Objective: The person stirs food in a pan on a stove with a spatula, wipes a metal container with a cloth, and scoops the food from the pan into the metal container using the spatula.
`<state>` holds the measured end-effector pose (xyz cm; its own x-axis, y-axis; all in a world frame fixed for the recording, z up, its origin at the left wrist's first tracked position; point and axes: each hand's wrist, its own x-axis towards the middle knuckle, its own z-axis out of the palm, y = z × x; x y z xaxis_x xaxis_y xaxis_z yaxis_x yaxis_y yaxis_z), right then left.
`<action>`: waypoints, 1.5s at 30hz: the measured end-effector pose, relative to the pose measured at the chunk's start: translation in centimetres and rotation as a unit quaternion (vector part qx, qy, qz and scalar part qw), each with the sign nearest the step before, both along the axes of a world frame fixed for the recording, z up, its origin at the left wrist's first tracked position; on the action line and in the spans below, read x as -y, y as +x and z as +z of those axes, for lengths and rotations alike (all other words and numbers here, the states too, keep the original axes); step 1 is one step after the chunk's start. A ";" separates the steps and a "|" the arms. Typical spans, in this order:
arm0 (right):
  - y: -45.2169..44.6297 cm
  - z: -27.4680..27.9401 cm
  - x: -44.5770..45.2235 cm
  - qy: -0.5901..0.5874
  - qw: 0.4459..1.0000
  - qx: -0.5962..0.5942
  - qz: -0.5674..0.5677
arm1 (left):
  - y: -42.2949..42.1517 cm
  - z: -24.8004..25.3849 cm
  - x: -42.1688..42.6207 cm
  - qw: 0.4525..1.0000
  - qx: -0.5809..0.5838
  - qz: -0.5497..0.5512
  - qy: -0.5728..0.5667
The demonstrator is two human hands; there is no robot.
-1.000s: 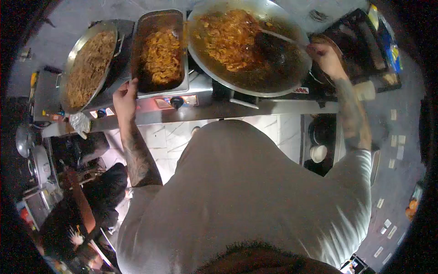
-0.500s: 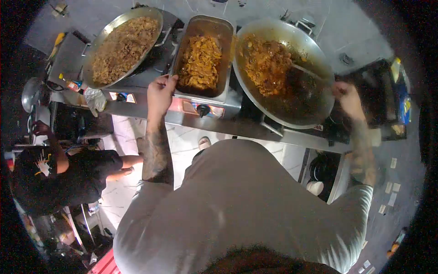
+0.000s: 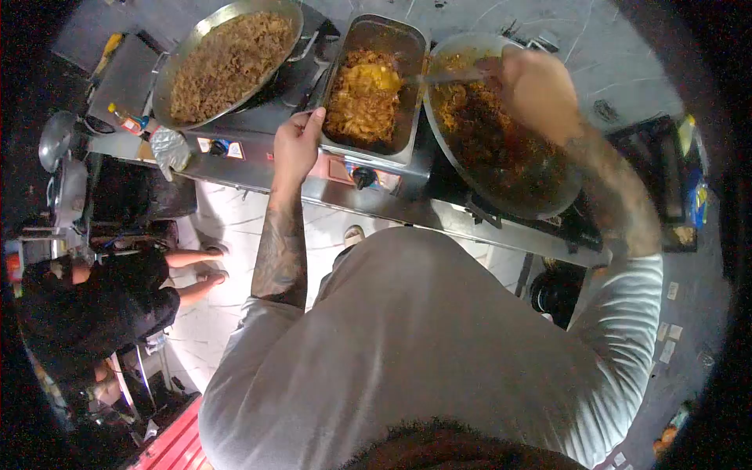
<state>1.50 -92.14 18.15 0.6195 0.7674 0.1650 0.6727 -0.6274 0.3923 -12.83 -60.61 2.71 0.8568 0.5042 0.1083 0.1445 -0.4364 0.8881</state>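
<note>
My left hand (image 3: 298, 145) pinches the near left corner of a deep rectangular steel food pan (image 3: 407, 129). Cooked meat in orange-brown sauce (image 3: 364, 113) partly fills that pan. My right hand (image 3: 540, 90), blurred, is closed around a long-handled metal utensil (image 3: 446, 77) above the big round wok (image 3: 540, 205). The utensil reaches left across the wok's rim, its head over the food in the steel pan. Sauce and food cover the head, so I cannot tell its exact shape. Dark saucy meat (image 3: 478, 117) lies in the wok.
Another wide pan (image 3: 160, 102) of browned meat stands at the left on the stove. A silvery crumpled glove-like item (image 3: 168, 149) and a small bottle (image 3: 125, 119) lie by the counter's front edge. A person in dark clothes (image 3: 102, 298) is at the left.
My right hand has swung from the wok's right side up and left, carrying the utensil's head from the wok to over the steel pan. My left hand still holds the pan's corner.
</note>
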 end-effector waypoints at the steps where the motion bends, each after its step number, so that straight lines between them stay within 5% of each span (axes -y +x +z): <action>1: 0.3 0.6 0.0 0.027 0.999 0.007 0.030 | 0.0 -0.1 -0.1 1.000 -0.002 0.001 -0.003; 5: -0.4 2.7 0.1 0.065 0.987 0.111 0.093 | 0.0 0.3 0.0 1.000 -0.001 0.001 -0.010; 9: 1.8 -3.2 2.8 0.147 0.984 0.098 0.022 | 0.2 0.5 0.3 1.000 0.016 0.004 -0.026; 11: 1.2 -3.9 3.0 0.013 0.993 0.118 0.015 | 0.1 1.1 0.5 1.000 -0.003 -0.001 -0.021; 15: -1.1 -4.5 1.5 -0.017 0.991 0.050 -0.127 | 0.3 -0.1 0.2 0.999 0.022 -0.010 -0.025; 18: 0.5 -6.1 4.1 0.075 0.987 0.016 -0.142 | 0.3 0.3 0.3 0.998 -0.020 -0.007 -0.051; 20: 0.5 -5.7 6.5 0.244 0.964 -0.060 -0.093 | 0.1 0.5 0.5 0.996 -0.031 0.004 -0.085; 23: -1.5 -0.7 9.7 0.314 0.918 -0.196 -0.144 | 0.1 1.0 1.6 0.992 0.004 0.006 -0.126; 25: -3.1 3.1 11.1 0.275 0.901 -0.241 -0.233 | -0.2 1.6 1.7 0.998 0.027 -0.025 -0.051; 27: -3.7 3.3 15.0 0.221 0.921 -0.186 -0.260 | 0.3 -0.3 0.2 0.993 0.012 -0.020 -0.114; 30: -3.4 2.4 23.0 0.152 0.942 -0.254 -0.158 | 0.5 -1.0 0.1 0.991 0.018 -0.009 -0.135; 36: -8.8 3.4 24.8 0.052 0.918 -0.304 -0.250 | 0.5 -0.7 0.7 0.988 0.019 0.008 -0.155; 40: -8.2 -1.7 23.8 0.096 0.913 -0.379 -0.112 | 0.6 -1.2 0.2 0.990 0.039 0.000 -0.139; 44: -7.3 -9.8 22.8 0.120 0.942 -0.302 -0.083 | 0.3 -0.5 0.4 0.992 0.021 -0.003 -0.124; 45: -6.8 -11.0 21.8 0.113 0.938 -0.278 -0.174 | 0.2 -0.2 0.7 0.991 0.018 -0.002 -0.130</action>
